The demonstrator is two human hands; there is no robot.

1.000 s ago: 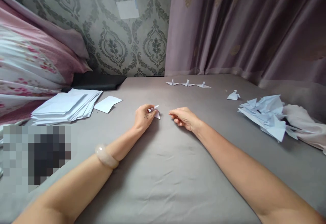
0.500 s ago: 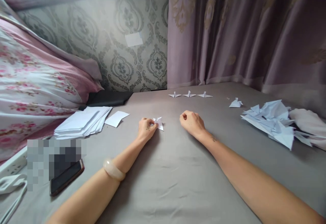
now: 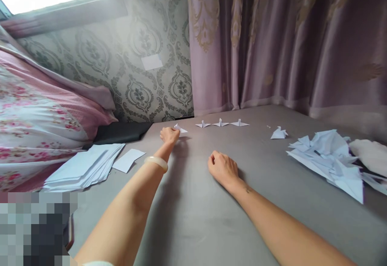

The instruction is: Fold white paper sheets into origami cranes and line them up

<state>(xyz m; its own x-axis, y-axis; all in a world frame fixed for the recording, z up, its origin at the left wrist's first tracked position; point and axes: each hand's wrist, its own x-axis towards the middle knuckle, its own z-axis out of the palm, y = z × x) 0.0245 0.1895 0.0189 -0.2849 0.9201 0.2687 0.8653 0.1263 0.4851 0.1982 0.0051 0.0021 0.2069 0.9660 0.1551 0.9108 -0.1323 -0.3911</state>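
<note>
My left hand point(image 3: 169, 135) is stretched far forward, its fingers closed on a small white folded paper crane point(image 3: 181, 129), which is partly hidden by the fingers. To the right of it, three similar paper cranes point(image 3: 220, 123) stand in a row near the far edge of the grey surface. My right hand point(image 3: 223, 167) rests on the cloth, nearer to me, with its fingers curled in. Whether anything is inside those fingers I cannot make out.
A stack of white paper point(image 3: 81, 165) and a loose sheet point(image 3: 129, 160) lie at left, before a black flat item point(image 3: 121, 132). One folded paper bird point(image 3: 279, 133) sits at right, beside a heap of folded paper point(image 3: 328, 157). Blurred blocks cover the lower left.
My left hand has moved forward with the paper crane, from the middle of the surface to near the row. My right hand stays curled on the cloth. The view has tilted up slightly.
</note>
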